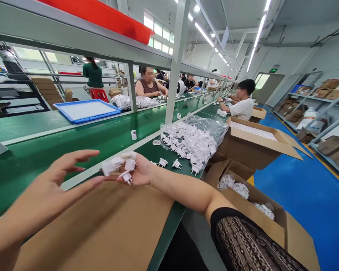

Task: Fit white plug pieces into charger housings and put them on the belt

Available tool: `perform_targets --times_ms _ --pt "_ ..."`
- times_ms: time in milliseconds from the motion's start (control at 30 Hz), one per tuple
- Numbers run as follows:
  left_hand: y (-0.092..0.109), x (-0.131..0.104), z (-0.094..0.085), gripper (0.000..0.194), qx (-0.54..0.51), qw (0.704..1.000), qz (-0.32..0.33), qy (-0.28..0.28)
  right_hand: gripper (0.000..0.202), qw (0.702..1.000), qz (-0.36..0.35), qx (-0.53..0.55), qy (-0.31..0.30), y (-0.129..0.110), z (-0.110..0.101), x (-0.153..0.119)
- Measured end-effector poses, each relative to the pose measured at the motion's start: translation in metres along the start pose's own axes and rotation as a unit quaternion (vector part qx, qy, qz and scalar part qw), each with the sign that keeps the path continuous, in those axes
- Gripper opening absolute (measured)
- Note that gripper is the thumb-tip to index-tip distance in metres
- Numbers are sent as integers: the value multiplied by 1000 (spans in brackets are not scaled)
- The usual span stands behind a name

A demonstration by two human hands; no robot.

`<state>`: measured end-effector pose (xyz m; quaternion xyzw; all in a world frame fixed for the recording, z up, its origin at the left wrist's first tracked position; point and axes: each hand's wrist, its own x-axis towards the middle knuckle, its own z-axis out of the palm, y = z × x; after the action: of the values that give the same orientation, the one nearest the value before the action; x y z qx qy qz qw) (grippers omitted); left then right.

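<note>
Boxy white plastic two-pin plugs, fingers of the right hand grasping; left hand, fingers released! Pale metal post blocks upper centre.

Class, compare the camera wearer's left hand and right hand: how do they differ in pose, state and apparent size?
The left hand is open, thumb and fingers spread; the right hand is cupped.
The left hand shows nothing in its grasp; the right hand holds several white plug pieces.
The left hand looks larger in the picture than the right hand.
Both are bare.
</note>
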<state>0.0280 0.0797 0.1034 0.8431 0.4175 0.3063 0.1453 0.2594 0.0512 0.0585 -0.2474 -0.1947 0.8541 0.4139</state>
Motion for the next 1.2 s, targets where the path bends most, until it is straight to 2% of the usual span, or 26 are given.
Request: perform_targets --times_ms 67,167,267,400,533,600,700,767,833,900,1067,1200 --pt "4 4 18 82 -34 997 -38 -52 24 999 30 -9 13 7 -5 7" --pt "5 5 37 63 -68 989 -81 -107 20 999 44 -13 28 11 -13 10" --pt "2 5 48 47 -104 984 -73 -125 20 999 32 -15 40 11 -16 5" --pt "-3 3 61 44 -163 975 -102 -107 35 998 7 -31 59 9 -15 -3" --pt "-9 0 71 41 -246 958 -125 -82 37 996 -18 -38 83 11 -16 -6" --pt "-10 -2 72 33 -253 960 -100 -60 35 993 -41 -65 94 15 -15 -6" --pt "-11 -5 74 19 -212 977 -18 -6 36 979 -105 -134 113 25 -14 -5" --pt "-11 -7 74 14 -184 982 43 20 41 962 -149 -174 151 32 -13 -4" --pt "-10 -8 76 15 -173 982 68 26 41 940 -187 -197 206 36 -12 -2" --pt "-8 -8 77 16 -178 982 52 19 36 925 -210 -207 240 36 -12 -1" --pt "-3 -8 79 14 -202 979 -12 21 31 917 -223 -237 233 32 -13 -1" --pt "-3 -8 81 14 -185 982 3 25 31 893 -240 -281 256 33 -14 -1"
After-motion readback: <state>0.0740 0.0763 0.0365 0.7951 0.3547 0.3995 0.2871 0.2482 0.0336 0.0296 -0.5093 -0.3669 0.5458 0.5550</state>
